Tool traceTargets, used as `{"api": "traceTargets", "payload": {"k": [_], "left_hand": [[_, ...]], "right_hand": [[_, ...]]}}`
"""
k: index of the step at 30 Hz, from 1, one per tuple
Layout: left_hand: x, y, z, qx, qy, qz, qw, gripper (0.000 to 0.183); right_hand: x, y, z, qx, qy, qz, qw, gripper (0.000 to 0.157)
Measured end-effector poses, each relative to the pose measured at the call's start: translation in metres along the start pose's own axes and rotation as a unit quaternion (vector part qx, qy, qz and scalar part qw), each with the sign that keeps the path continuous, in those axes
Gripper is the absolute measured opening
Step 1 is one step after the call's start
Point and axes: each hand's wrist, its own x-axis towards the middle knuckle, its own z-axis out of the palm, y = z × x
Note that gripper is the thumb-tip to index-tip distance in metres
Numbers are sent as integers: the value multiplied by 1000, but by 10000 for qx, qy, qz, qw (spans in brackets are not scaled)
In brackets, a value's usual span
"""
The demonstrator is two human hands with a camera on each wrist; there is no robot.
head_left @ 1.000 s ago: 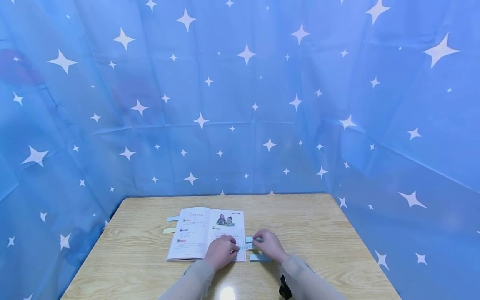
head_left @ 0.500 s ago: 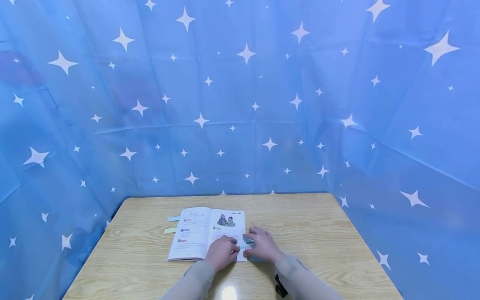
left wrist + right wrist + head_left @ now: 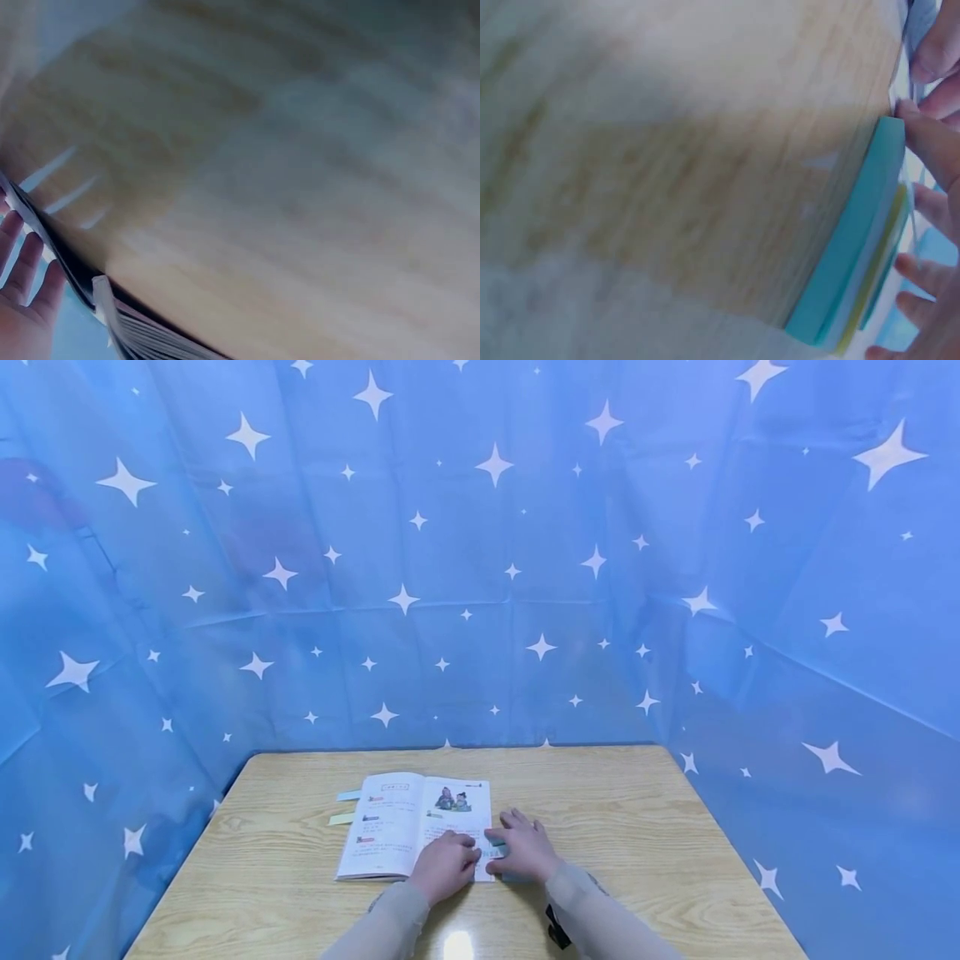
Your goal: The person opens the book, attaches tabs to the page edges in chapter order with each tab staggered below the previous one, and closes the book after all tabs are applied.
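Observation:
An open book (image 3: 386, 827) with printed pages lies on the table. My left hand (image 3: 444, 866) rests on the lower part of its right page, fingers fairly straight in the left wrist view. Over the book's right edge is my right hand (image 3: 522, 847), fingers spread, with thumb and fingertips touching a pale printed sticky tab (image 3: 490, 852) on the page margin. Below that hand, in the right wrist view, teal (image 3: 855, 240) and yellow (image 3: 874, 270) strips stick out from the book's edge. The hand partly hides the tabs in the head view.
A blue tab (image 3: 348, 795) and a yellow-green tab (image 3: 341, 819) project from the book's left edge. The wooden table (image 3: 622, 827) extends around the book. Behind it hangs a blue curtain (image 3: 450, 560) with white stars.
My right hand has moved left from the tab's outer end to the book's edge, and its pinching fingers have spread over the tabs. My left hand has stayed on the page.

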Motion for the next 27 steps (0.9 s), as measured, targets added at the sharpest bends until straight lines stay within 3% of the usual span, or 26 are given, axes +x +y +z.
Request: {"api": "traceTargets", "payload": {"k": [7,16,21,27], "left_hand": [[5,8,-7,377,-180,-155,9990,33],[7,22,-15,203,-569,-684,9958,22],[4,26,-18,79,-637,-765,9950,23],[-1,27,-15,224,-767,-619,9949,22]], "right_hand": [[2,-5,-5,-119,-76,-17,9999,66],[3,-7,-6,-137,-5,9,9999,64],[3,-6,-4,-137,33,71,9999,63],[2,-2,0,-58,-40,169,9998,63]]}}
